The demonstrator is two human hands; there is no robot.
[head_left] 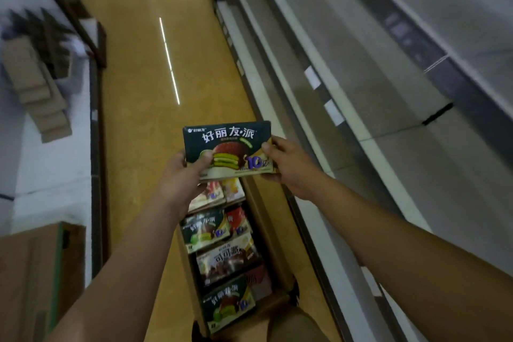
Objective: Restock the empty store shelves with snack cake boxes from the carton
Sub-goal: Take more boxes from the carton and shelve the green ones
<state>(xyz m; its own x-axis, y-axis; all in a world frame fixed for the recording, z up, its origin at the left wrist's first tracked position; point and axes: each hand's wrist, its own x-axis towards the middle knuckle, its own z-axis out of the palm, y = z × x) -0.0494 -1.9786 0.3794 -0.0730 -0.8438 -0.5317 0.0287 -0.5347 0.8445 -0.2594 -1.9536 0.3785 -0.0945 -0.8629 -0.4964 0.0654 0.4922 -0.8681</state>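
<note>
A dark green snack cake box [230, 147] is held up in mid-air above the carton. My left hand [183, 178] grips its lower left corner and my right hand [288, 165] grips its right edge. Below it on the floor stands an open brown carton [266, 233] holding several snack cake boxes [224, 258] in green, red and brown packs. Grey store shelves [388, 125] run along the right side with nothing on the near boards.
A yellow aisle floor [144, 108] stretches ahead. On the left, flat cardboard pieces [41, 97] lie on a white surface, and a brown carton [36, 272] stands at the lower left. White price tags [311, 78] sit on the shelf edge.
</note>
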